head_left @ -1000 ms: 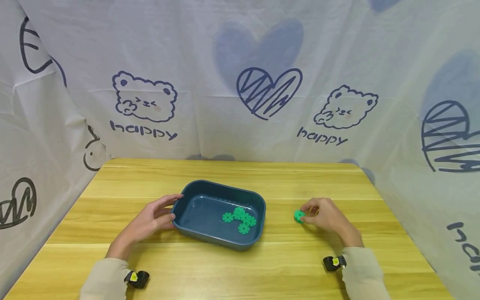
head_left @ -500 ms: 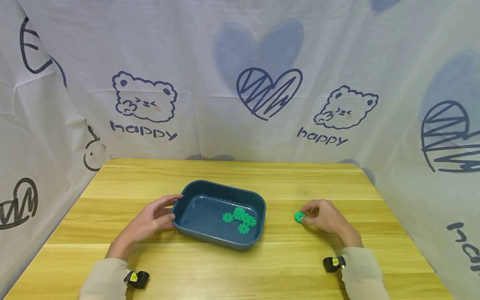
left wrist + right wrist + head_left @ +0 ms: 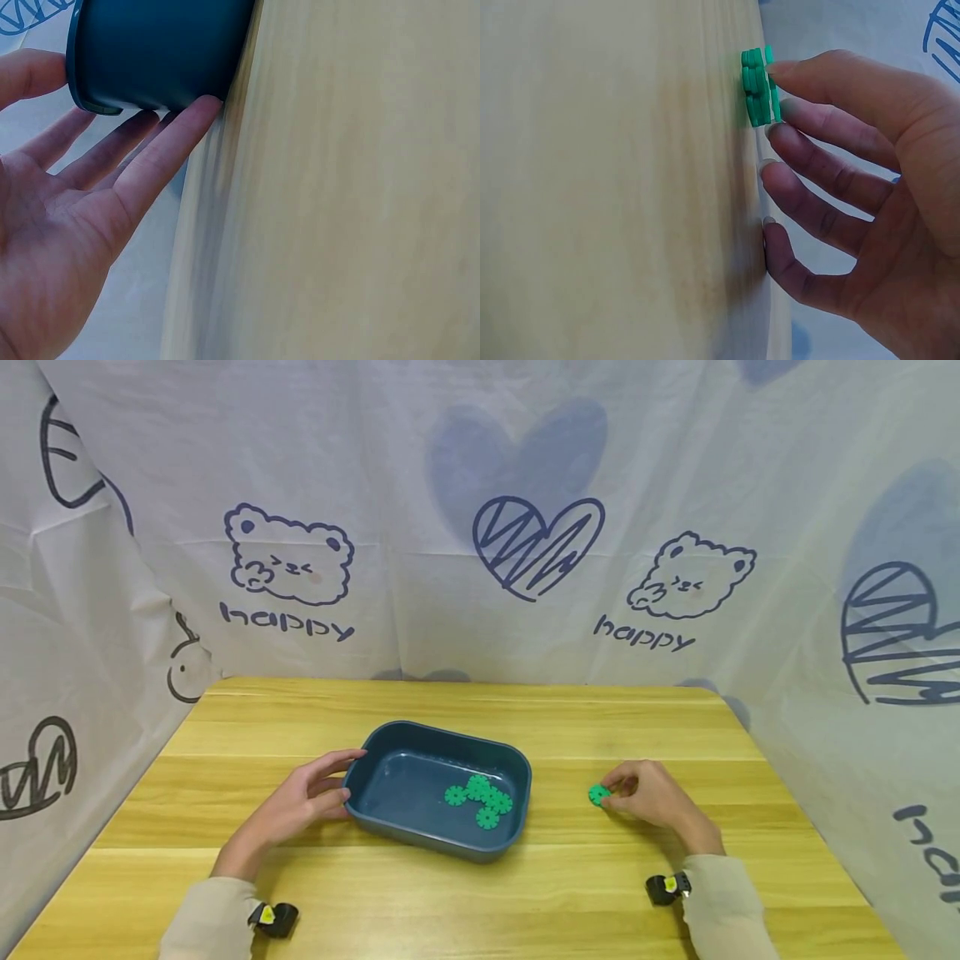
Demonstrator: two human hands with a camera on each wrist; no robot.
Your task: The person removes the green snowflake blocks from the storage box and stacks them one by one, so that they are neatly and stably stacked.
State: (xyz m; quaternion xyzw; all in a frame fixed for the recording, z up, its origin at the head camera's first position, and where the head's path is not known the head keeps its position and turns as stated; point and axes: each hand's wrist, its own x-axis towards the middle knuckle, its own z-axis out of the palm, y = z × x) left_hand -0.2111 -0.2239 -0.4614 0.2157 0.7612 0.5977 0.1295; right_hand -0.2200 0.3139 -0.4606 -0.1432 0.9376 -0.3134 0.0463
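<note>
With thumb and a fingertip my right hand (image 3: 652, 793) pinches the edge of a green notched disc (image 3: 773, 86). In the right wrist view that disc stands slightly off a short stack of like discs (image 3: 755, 88) on the table; the other fingers curve loosely beside it. My left hand (image 3: 303, 793) touches the left end of a dark blue rectangular tub (image 3: 405, 832), its fingers fairly straight against the outer wall and rim. Inside the tub, toward the right, lie several green notched discs (image 3: 487, 817), some overlapping.
The tub stands left of centre on a wooden table (image 3: 570, 893). White cloth (image 3: 420, 593) printed with bears and hearts hangs behind and at both sides. A black wrist camera (image 3: 277, 920) is worn on the left arm, another camera (image 3: 663, 890) on the right.
My right hand has shifted very slightly toward me at the disc stack. The left hand, the tub and the discs inside it look the same.
</note>
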